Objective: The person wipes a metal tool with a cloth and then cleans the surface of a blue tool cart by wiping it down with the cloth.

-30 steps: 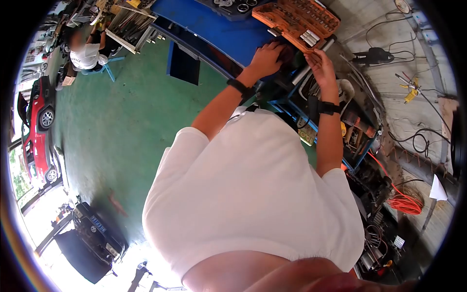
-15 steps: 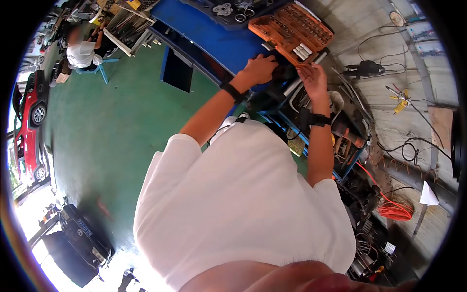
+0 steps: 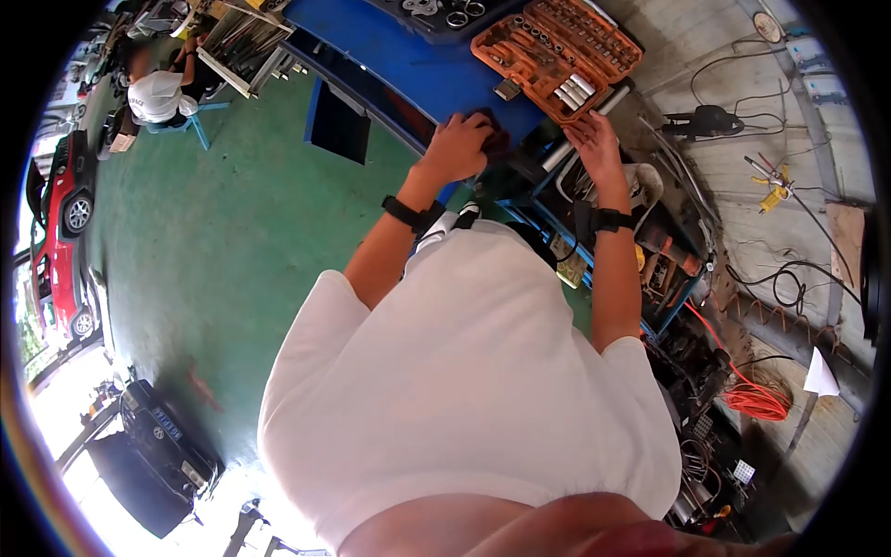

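My left hand (image 3: 458, 148) is closed around a dark, crumpled rag (image 3: 498, 136) at the front edge of the blue workbench (image 3: 390, 58). Sockets and bits fill much of an open orange socket set case (image 3: 520, 70) on the bench, with several bright long sockets (image 3: 574, 91) at its near right corner. My right hand (image 3: 597, 144) grips that corner's rim with its fingertips, the palm partly facing up. A small dark metal piece (image 3: 507, 89) lies by the case's left edge.
Behind the case sits a dark tool tray (image 3: 432, 19) with ring-shaped parts. A blue tool cart (image 3: 664, 320) full of tools stands below my right arm. An open cabinet door (image 3: 336, 125) juts out on the left. Farther off, a person (image 3: 158, 93) sits on a blue stool.
My left hand has drawn back toward me and to the left with the dark rag, off the area beside the case. My right hand stays at the case's corner.
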The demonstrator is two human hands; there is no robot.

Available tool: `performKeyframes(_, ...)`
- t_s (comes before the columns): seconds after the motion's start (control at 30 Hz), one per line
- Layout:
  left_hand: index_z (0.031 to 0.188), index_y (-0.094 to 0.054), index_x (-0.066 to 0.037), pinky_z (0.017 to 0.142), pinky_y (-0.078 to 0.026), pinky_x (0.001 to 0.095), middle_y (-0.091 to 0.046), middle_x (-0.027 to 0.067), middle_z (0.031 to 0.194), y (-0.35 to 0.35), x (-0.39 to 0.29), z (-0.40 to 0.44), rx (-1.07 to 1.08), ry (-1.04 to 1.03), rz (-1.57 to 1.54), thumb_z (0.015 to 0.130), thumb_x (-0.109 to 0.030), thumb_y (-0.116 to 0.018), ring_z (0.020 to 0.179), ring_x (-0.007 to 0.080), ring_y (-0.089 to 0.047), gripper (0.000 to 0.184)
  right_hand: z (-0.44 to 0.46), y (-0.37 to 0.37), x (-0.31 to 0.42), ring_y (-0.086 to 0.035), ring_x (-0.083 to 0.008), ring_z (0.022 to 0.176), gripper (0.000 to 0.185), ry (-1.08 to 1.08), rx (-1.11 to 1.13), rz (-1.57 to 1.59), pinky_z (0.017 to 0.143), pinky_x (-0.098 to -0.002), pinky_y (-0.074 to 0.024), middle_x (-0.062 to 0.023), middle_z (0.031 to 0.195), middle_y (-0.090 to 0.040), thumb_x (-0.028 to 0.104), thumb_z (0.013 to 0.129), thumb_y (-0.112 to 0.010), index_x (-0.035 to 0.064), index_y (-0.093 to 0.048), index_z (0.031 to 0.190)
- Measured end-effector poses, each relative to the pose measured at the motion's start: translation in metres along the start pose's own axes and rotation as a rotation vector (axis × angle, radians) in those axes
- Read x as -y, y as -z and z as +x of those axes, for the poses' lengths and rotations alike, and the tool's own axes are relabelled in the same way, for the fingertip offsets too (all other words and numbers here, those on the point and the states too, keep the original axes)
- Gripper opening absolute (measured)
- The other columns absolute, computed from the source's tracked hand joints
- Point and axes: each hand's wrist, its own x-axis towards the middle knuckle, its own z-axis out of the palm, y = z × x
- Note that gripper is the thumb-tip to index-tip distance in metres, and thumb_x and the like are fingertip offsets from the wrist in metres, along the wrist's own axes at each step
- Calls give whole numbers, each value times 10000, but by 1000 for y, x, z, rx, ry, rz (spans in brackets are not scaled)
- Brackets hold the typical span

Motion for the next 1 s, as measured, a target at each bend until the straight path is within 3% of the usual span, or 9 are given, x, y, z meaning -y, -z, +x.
performKeyframes(0.13,1009,-702,-45,898,-479,465,-627,60,1178,-15,-11,24,-149,51,-108,683,-174,-571,1020,347,-543,375,-18,0,-4,-591,-322,1066,708,21,-86,-161,1035,-414,-472,-235,1155,-560,473,945,-564,-81,-377,1344)
performKeyframes(0.27,1001,-694,-35,884,-479,463,-653,101,1106,-25,-10,28,-237,97,-135,691,-198,-574,1003,367,-553,370,-49,16,-1,-632,-310,994,774,138,-180,-500,921,-390,-503,-225,1089,-613,663,960,-296,18,-382,1380)
performKeyframes(0.43,969,-684,-31,802,-512,455,-667,209,902,-4,5,-9,-102,204,-435,715,-234,-570,835,392,-632,345,-102,12,38,-589,-381,1055,932,19,233,200,980,-459,-467,-274,1139,-593,771,885,-201,1,-428,1360)
performKeyframes(0.6,895,-634,43,652,-496,317,-667,73,784,17,-20,-42,-275,343,-927,722,-75,-491,731,154,-605,253,-121,5,56,-594,-379,1035,955,-34,382,254,966,-457,-474,-277,1137,-595,794,868,-162,37,-418,1389)
performKeyframes(0.67,976,-607,41,716,-515,342,-651,141,826,20,-50,-37,-303,254,-1053,704,-59,-517,780,195,-645,303,-122,8,44,-607,-324,1029,775,-13,430,113,951,-411,-477,-253,1157,-591,666,954,-325,51,-382,1421)
performKeyframes(0.73,1078,-581,8,822,-503,405,-629,186,1029,9,-68,-25,-228,113,-689,728,-76,-605,965,314,-627,361,-129,-1,29,-602,-255,1041,640,186,358,-901,947,-362,-467,-213,1228,-561,424,992,-522,47,-310,1463)
performKeyframes(0.77,1105,-583,-3,866,-497,428,-614,205,1125,12,-90,-19,-198,106,-573,740,-97,-654,1045,359,-608,384,-130,-4,21,-579,-205,1059,680,48,355,-738,945,-324,-454,-161,1285,-522,224,951,-635,60,-257,1492)
performKeyframes(0.87,1261,-529,-32,985,-463,434,-522,195,1316,-23,-104,-3,-129,-211,-433,763,-109,-722,1152,392,-541,540,-126,-10,-9,-568,-212,1075,717,203,324,-615,949,-319,-457,-140,1313,-499,257,950,-637,80,-221,1507)
performKeyframes(1.0,1354,-484,-72,1036,-437,443,-419,187,1426,-18,-122,1,-43,-176,-595,793,-109,-717,1250,388,-480,608,-82,30,-8,-558,-189,1103,565,461,96,-862,919,-318,-473,-118,1242,-555,117,868,-670,60,-438,1380)
